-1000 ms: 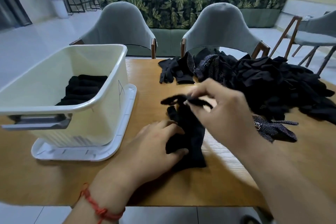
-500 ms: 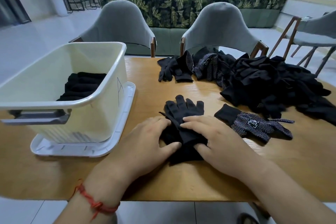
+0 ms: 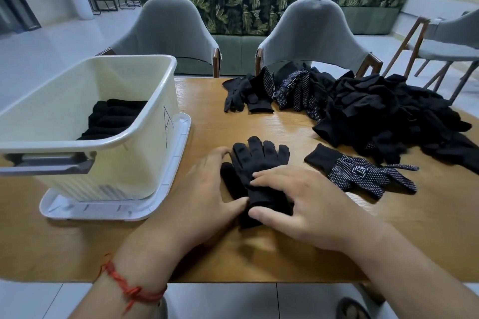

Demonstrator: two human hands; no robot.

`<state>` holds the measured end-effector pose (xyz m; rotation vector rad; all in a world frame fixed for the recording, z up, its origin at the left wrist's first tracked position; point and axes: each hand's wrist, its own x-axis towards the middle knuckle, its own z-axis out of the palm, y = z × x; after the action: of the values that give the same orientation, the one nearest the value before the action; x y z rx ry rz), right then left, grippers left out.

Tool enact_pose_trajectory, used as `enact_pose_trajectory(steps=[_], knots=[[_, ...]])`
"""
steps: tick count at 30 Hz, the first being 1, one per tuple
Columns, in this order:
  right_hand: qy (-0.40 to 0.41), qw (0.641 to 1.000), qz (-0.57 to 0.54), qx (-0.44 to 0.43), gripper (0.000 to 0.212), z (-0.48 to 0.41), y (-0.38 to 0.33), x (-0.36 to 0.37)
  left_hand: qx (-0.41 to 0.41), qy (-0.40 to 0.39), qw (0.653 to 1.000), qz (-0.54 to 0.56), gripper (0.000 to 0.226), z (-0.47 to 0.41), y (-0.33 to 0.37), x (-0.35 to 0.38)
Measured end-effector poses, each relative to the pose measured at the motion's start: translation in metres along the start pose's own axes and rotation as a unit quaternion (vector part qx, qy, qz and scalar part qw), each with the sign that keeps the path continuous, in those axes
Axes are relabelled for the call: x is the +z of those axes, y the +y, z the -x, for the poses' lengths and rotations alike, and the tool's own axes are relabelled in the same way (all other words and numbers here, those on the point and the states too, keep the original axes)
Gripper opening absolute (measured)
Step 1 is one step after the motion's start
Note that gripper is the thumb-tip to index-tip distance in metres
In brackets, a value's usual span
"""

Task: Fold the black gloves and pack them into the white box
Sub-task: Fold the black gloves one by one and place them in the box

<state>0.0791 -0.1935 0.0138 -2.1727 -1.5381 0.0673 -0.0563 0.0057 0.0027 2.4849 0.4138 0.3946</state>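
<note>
Two hands lie flat on one black glove on the near middle of the wooden bench; whether a second glove lies under it cannot be told. The glove's five finger parts point far and its cuff is nearest the person. The left hand rests at its left edge, fingers straight and together, thumb touching the cuff. The right hand presses across the glove's middle, fingers straight and slightly spread, clamped on nothing.

One white box stands at the left on one white lid, well apart from the glove. It holds a row of folded black gloves, too dark to count.

One dotted glove lies alone just right of the hands. A large glove pile fills the far right, uncountable. Three grey chairs stand beyond the bench. One red string circles the left wrist.
</note>
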Motion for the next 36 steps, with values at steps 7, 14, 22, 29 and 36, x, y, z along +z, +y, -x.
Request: enact_pose_trajectory(steps=[7,14,22,29,36], knots=[[0.036,0.999,0.003,0.010,0.025,-0.013,0.007,0.007,0.082,-0.041,0.995,-0.050,0.030,0.004,0.009,-0.005],[0.007,0.998,0.064,0.015,0.036,-0.020,0.003,0.009,0.036,-0.029,0.999,-0.005,0.034,0.003,0.016,-0.002],[0.013,0.994,0.068,0.086,0.041,-0.030,-0.010,0.020,0.011,-0.041,0.998,-0.042,0.058,0.010,0.015,0.007],[-0.010,0.979,0.139,0.146,0.051,-0.067,-0.002,0.026,-0.005,-0.047,0.998,-0.048,0.057,0.007,0.020,0.007],[-0.084,0.972,0.105,0.193,0.070,-0.098,0.025,0.028,-0.010,-0.039,0.998,-0.038,0.058,0.007,0.018,0.007]])
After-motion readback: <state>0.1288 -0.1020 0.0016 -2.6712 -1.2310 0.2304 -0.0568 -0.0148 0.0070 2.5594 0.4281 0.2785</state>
